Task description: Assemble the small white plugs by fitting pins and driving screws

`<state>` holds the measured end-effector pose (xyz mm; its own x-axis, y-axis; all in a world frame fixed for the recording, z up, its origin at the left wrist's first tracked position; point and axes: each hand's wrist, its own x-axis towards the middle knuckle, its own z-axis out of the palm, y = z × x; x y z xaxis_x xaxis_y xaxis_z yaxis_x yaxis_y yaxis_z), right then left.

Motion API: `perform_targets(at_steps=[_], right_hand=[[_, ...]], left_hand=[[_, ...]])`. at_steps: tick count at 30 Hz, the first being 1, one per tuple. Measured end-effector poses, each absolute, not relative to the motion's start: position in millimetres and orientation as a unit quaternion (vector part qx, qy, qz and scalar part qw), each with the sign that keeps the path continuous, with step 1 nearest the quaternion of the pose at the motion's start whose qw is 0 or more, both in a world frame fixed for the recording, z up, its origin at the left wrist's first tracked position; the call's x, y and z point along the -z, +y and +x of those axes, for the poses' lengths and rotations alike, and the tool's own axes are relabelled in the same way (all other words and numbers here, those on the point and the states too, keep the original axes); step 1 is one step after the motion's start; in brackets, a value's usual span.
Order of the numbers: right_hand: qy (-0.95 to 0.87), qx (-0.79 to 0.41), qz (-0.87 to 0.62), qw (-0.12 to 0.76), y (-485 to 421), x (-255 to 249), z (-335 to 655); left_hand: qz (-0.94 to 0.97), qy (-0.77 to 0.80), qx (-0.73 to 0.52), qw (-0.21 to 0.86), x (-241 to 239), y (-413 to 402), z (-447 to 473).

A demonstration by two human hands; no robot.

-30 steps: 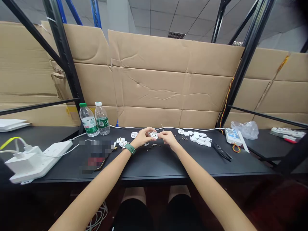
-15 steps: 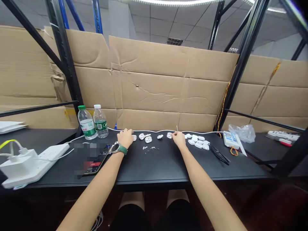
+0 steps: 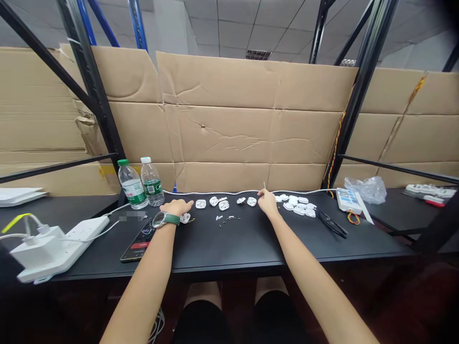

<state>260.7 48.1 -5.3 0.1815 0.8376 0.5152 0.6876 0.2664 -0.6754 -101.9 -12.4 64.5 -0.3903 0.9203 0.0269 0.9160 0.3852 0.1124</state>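
My left hand (image 3: 176,207), with a green-strapped watch on its wrist, reaches over the left of the black desk. Its thumb stands away from the hand, which appears open, though the far fingertips are hidden. A white plastic part (image 3: 185,218) lies just under it, and a rounded white piece (image 3: 201,204) lies to its right. My right hand (image 3: 267,202) pinches a thin pale stick (image 3: 264,185) that points upward. Left of that hand lies a small white housing (image 3: 251,201); to its right several white covers (image 3: 300,206) are grouped.
Tiny loose pieces (image 3: 229,218) lie mid-desk. A phone (image 3: 138,241), a power strip (image 3: 68,243) and two water bottles (image 3: 132,186) stand left. Black tweezers (image 3: 333,223), a white box with wires (image 3: 348,200) and a plastic bag (image 3: 367,188) lie right. Cardboard (image 3: 222,129) walls the back.
My left hand has moved left, away from the rounded white piece, uncovering it and the part under the hand. My right hand still holds the stick near the same spot. The view has shifted slightly.
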Motion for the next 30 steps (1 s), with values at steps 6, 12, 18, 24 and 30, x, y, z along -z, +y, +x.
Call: perform_targets(at_steps=[6,12,18,24,30], right_hand=[[-0.645,-0.073,-0.549,0.527,42.1,2.4,256.7],[-0.686,-0.045,-0.490,0.536,39.2,-5.5,254.0],[-0.701,-0.049,-0.440,0.559,33.1,-9.6,249.0],[-0.717,-0.071,-0.420,0.552,30.6,-10.1,243.6],[-0.733,-0.121,-0.398,0.539,31.4,-7.0,240.7]], left_hand=[[0.588,0.808,-0.016,0.041,-72.0,-18.6,-110.2],[0.634,0.773,-0.042,0.001,-70.2,-17.5,-110.7],[0.768,0.572,-0.140,-0.252,-68.4,-22.7,-55.9],[0.860,0.328,-0.129,-0.368,-53.9,-34.4,11.8],[0.888,0.194,-0.120,-0.399,-39.4,-36.8,25.4]])
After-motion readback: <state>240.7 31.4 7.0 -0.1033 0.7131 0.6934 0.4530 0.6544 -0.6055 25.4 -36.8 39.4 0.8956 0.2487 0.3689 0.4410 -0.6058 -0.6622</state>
